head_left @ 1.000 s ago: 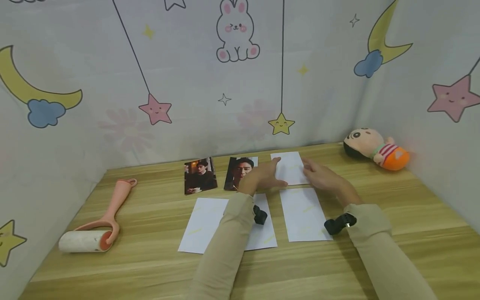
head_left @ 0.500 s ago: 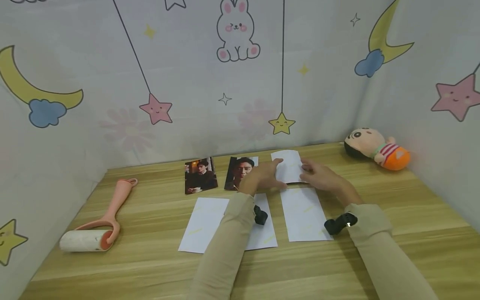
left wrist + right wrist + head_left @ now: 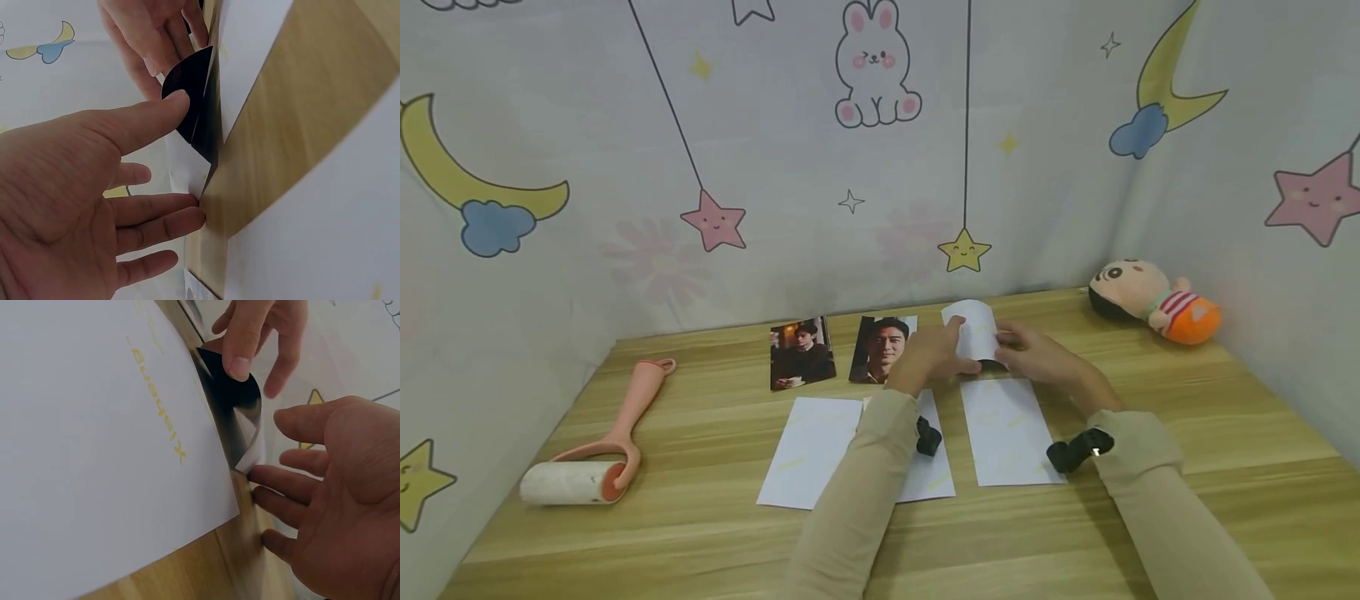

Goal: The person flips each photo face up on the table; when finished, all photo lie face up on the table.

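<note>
A photo print (image 3: 979, 329) near the back of the table lies white back up, arched between both hands. Its dark glossy underside (image 3: 189, 78) shows in both wrist views. My left hand (image 3: 934, 350) touches its left edge with nearly straight fingers; the thumb (image 3: 153, 119) overlaps the dark side in the left wrist view. At the opposite edge, my right hand (image 3: 1037, 354) touches the print with extended fingers (image 3: 284, 481), its thumb apart from them. Just in front lies a white sheet (image 3: 1015, 433) with faint yellow lettering.
Two portrait photos, one of a person in dark clothes (image 3: 802, 354) and one close-up (image 3: 882, 350), lie left of the hands. White sheets (image 3: 808, 450) lie partly under the left forearm. A pink-handled roller (image 3: 625, 417) rests at left, a plush doll (image 3: 1157, 300) at back right.
The print was flat a second ago and has bowed upward, its near edge now raised in an arch. The right hand has shifted slightly left, toward the left hand.
</note>
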`<state>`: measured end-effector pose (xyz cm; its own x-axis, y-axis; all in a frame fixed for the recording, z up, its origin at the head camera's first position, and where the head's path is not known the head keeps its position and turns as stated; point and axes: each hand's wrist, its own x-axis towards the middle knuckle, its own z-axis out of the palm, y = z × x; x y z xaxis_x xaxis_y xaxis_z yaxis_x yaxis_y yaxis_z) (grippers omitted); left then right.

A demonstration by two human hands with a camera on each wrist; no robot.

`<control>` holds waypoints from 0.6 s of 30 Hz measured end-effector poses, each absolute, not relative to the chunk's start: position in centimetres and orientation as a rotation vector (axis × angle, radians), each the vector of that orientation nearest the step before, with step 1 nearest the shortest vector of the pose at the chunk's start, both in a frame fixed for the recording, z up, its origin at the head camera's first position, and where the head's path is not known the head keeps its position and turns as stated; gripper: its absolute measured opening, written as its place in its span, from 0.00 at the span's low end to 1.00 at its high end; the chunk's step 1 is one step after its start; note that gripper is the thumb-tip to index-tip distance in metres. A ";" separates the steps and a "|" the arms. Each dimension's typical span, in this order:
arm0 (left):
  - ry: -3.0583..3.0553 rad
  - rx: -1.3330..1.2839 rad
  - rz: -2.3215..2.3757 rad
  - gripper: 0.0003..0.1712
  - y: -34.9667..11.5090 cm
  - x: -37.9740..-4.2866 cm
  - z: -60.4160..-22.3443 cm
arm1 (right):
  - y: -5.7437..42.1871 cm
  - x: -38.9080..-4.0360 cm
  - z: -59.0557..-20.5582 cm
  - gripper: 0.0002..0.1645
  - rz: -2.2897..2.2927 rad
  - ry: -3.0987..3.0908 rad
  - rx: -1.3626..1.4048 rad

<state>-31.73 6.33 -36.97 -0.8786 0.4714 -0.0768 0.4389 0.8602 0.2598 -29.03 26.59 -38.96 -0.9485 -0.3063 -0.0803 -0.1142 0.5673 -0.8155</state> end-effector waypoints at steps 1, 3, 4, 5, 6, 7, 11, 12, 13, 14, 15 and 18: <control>2.900 0.711 0.347 0.49 6.4 -31.7 -37.0 | 26.6 -29.0 -39.0 0.38 -1.333 2.583 -0.361; 2.903 0.705 0.338 0.48 6.4 -31.7 -37.0 | 26.7 -29.0 -39.1 0.38 -1.356 2.571 -0.376; 2.905 0.702 0.334 0.48 6.4 -31.6 -37.0 | 26.8 -29.0 -39.1 0.37 -1.362 2.567 -0.379; 2.905 0.698 0.337 0.49 6.5 -31.7 -37.0 | 26.8 -29.0 -39.0 0.37 -1.371 2.560 -0.377; 2.906 0.693 0.334 0.49 6.5 -31.7 -37.1 | 26.9 -29.0 -39.1 0.37 -1.372 2.559 -0.365; 2.906 0.685 0.337 0.49 6.5 -31.6 -37.1 | 27.0 -29.0 -39.0 0.36 -1.377 2.554 -0.359; 2.914 0.662 0.348 0.50 6.6 -31.7 -37.1 | 27.3 -29.1 -38.9 0.35 -1.392 2.566 -0.312; 2.918 0.664 0.347 0.50 6.6 -31.7 -37.1 | 27.4 -29.1 -38.9 0.35 -1.399 2.572 -0.298; 2.923 0.664 0.357 0.49 6.6 -31.7 -37.1 | 27.5 -29.1 -38.8 0.35 -1.411 2.574 -0.287; 2.928 0.666 0.362 0.49 6.6 -31.7 -37.2 | 27.6 -29.1 -38.7 0.35 -1.421 2.580 -0.273; 2.934 0.667 0.368 0.48 6.6 -31.7 -37.2 | 27.6 -29.1 -38.7 0.35 -1.446 2.572 -0.262; 2.944 0.675 0.378 0.46 6.6 -31.8 -37.3 | 27.8 -29.1 -38.5 0.36 -1.512 2.541 -0.237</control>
